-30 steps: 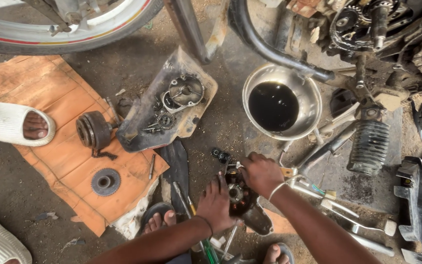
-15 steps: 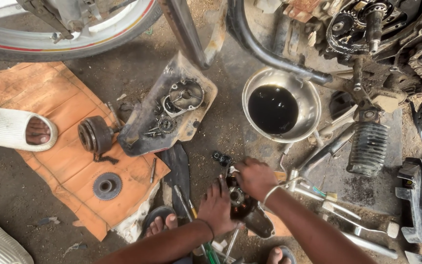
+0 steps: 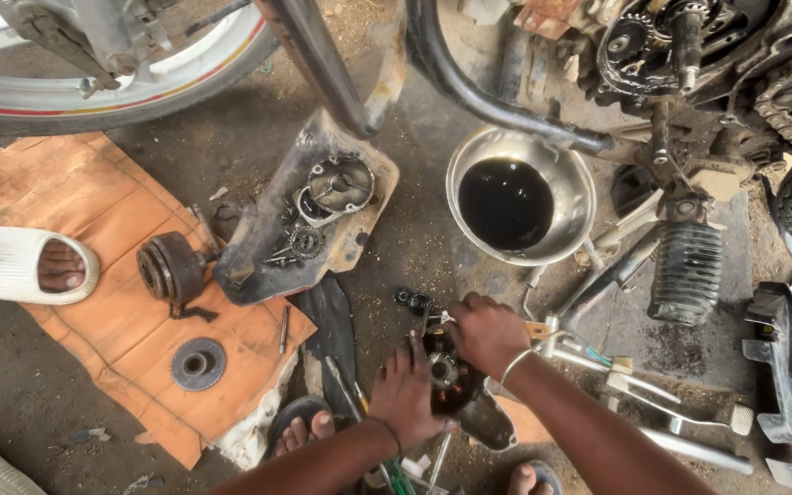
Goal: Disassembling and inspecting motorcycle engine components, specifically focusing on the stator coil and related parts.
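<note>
I look straight down at a dirt workshop floor where a motorcycle is partly stripped. At lower centre my left hand (image 3: 405, 390) steadies a dark, round, greasy engine assembly (image 3: 446, 378), fingers spread along its left edge, while my right hand (image 3: 486, 332) closes over its top; the two hands sit close together, both pressed on the part, though I cannot tell what the right fingers pinch underneath. The assembly rests on the ground between my feet, just below a small black nut cluster (image 3: 412, 299). Much of the strip-down looks done, as far as I can judge: a steel bowl (image 3: 576, 183) at upper centre holds drained black oil, and an engine side cover (image 3: 309, 215) lies open-side up at centre left with a small gear (image 3: 304, 241) in it. On the orange cardboard (image 3: 38, 179) at left lie a clutch drum (image 3: 169, 269), a toothed disc (image 3: 197, 364) and a loose pin (image 3: 283, 330). Spanners (image 3: 680, 412) are scattered at lower right beside a ribbed rubber footrest (image 3: 687, 270). The exposed engine gears (image 3: 634, 41) at upper right suggest reassembly remains. Someone else's sandalled foot (image 3: 25, 264) rests at the left edge.
</note>
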